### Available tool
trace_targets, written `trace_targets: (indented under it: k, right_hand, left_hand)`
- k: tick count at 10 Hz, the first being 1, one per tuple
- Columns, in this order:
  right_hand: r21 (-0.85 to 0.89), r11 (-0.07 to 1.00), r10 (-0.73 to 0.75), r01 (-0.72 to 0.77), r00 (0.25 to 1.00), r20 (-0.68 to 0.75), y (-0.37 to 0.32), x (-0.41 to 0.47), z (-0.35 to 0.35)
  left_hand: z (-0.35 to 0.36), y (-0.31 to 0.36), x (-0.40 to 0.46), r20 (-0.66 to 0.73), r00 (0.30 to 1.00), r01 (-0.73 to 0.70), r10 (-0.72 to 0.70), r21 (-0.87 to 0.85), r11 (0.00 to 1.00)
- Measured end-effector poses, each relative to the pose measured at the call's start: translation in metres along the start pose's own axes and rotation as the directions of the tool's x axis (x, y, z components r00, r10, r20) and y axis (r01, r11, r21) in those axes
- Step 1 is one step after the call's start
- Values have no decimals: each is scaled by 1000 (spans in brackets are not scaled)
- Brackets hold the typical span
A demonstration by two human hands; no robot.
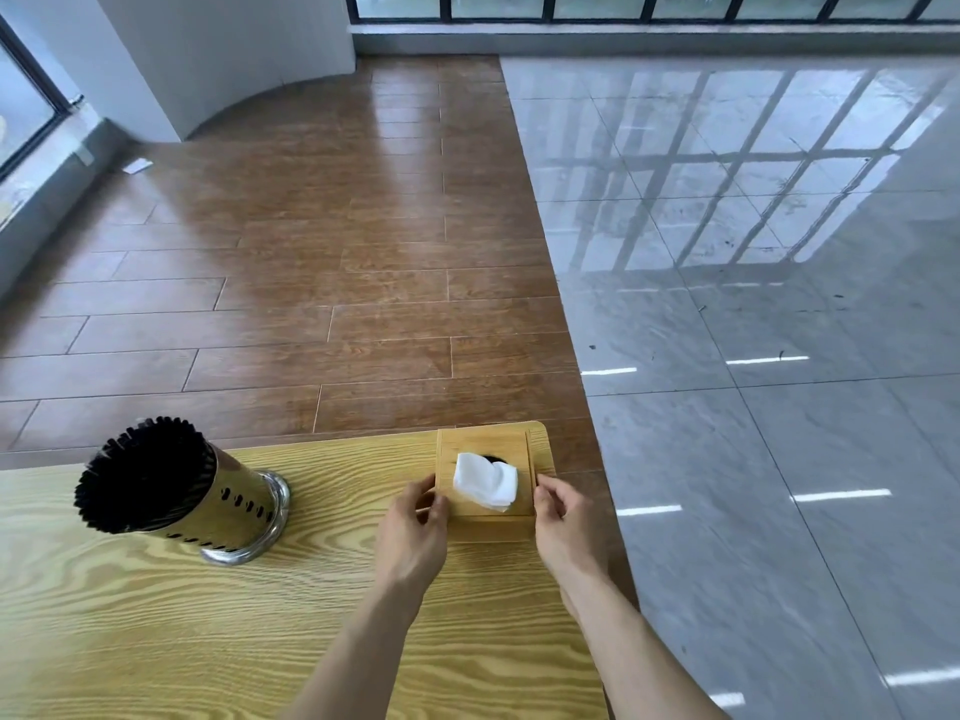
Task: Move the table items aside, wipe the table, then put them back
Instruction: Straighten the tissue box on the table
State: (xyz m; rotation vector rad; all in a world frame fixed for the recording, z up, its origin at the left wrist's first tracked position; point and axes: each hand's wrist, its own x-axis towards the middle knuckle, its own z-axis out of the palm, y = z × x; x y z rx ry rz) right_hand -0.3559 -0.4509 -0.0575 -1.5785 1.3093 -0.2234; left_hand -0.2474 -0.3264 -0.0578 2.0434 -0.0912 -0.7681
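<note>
Wooden table (pixel 156 641) beside glossy tiles (pixel 779 459)

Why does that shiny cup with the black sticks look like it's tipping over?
The metal holder full of black sticks looks tilted, but its base sits flat on the table; the wide-angle lens probably bends it. Nothing is spilled. The tissue box sits close to the table's far right corner.

L hand (pixel 415 532) held palm-down, fingers curled, thumb and index pinched at fingertips (pixel 434 493) | R hand (pixel 563 527) set well apart to its right, mirrored, fingers bent inward, tips (pixel 543 491) pinched | both forearms bare, extended fwd, converged toward the hands | wrists kept straight, slightly raised
</note>
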Motion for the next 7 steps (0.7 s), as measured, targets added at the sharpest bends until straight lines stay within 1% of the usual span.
trace_targets:
  k: [1, 3, 5, 6, 7]
  right_hand:
    - [8, 1000, 0, -1, 999, 44, 4, -1, 8]
    - [-32, 999, -34, 35, 998, 48, 4, 3, 17]
    - [-27, 998, -49, 49, 998, 30, 1, 8, 21]
    - [-22, 999, -49, 49, 999, 18, -1, 6, 24]
    - [-6, 1000, -13, 13, 1000, 4, 5, 3, 25]
  left_hand:
    - [4, -5, -2, 30, 999, -13, 13, -19, 1000]
    - [7, -8, 7, 36, 999, -38, 37, 6, 999]
    - [5, -10, 18, 58, 997, -50, 48, 30, 998]
    - [3, -10, 20, 84, 995, -62, 58, 50, 997]
    - [-1, -10, 18, 122, 988, -110, 94, 137, 984]
